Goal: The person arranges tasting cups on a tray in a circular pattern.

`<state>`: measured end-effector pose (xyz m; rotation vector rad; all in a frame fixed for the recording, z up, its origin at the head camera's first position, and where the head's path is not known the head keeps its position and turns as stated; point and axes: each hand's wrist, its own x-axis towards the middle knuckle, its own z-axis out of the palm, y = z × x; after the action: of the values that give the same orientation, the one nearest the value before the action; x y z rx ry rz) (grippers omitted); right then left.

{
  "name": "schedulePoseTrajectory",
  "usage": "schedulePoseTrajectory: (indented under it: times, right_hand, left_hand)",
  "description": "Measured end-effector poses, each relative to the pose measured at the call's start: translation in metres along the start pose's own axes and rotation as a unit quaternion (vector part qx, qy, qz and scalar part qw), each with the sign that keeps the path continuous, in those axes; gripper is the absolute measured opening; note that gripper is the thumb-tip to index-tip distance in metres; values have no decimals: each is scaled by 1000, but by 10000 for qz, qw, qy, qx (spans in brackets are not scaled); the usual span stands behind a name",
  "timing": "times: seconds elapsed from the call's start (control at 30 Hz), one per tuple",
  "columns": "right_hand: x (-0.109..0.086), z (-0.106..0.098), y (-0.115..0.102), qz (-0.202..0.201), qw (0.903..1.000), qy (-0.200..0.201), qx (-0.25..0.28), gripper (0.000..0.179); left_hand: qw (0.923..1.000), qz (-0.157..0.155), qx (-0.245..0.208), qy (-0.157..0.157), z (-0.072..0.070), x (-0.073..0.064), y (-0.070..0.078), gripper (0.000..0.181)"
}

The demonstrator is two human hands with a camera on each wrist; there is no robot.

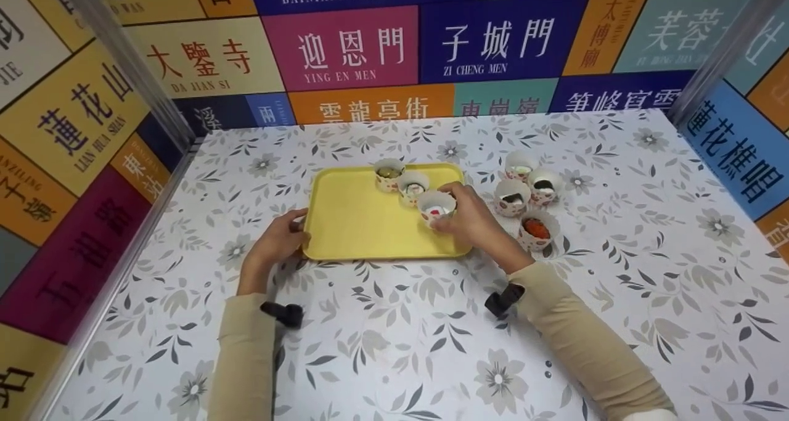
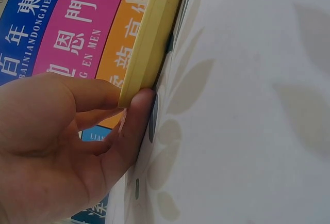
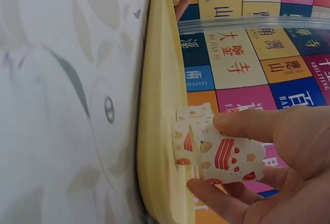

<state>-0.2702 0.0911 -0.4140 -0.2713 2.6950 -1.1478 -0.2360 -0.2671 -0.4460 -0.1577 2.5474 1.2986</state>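
On the table lies a yellow tray (image 1: 357, 230), and my left hand (image 1: 280, 239) grips its left edge between thumb and fingers. My right hand (image 1: 473, 220) pinches a patterned paper baking cup (image 3: 232, 159) between thumb and fingers, above the tray's right part. Something white and red shows inside this cup. Close behind it, two similar cups stand on the tray: one cup (image 1: 413, 190) with pale contents, and one cup (image 1: 389, 175) with greenish contents near the back edge. In the right wrist view the held cup overlaps the ones behind it.
Right of the tray several more cups stand grouped on the floral tablecloth (image 1: 394, 347). One cup (image 1: 536, 231) has orange-red contents, two hold black and white pieces, and the rear cup (image 1: 521, 164) has pale contents. Walls with coloured lettered panels (image 1: 351, 45) border the table.
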Motion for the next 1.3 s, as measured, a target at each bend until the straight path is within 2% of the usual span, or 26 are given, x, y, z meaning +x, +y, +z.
schedulePoseTrajectory:
  times: [0.3, 0.53, 0.8, 1.1, 1.3]
  right_hand:
    - [6, 21, -4, -32, 9995, 59, 324, 69]
    - [10, 29, -6, -60, 9990, 105, 422, 67]
    - [13, 31, -9, -3, 9988, 94, 484, 68]
    - [3, 21, -12, -126, 9985, 137, 506, 76]
    - [-11, 7, -9, -352, 9983, 266, 376, 73]
  left_hand:
    - [9996, 56, 260, 126, 0, 1, 0, 64]
    - [10000, -24, 58, 54, 0, 0, 1, 64]
    - [10000, 0, 34, 44, -1, 0, 2, 65]
    - [9999, 135, 24, 9, -2, -1, 2, 63]
    - [9992, 75, 375, 111, 0, 2, 1, 62]
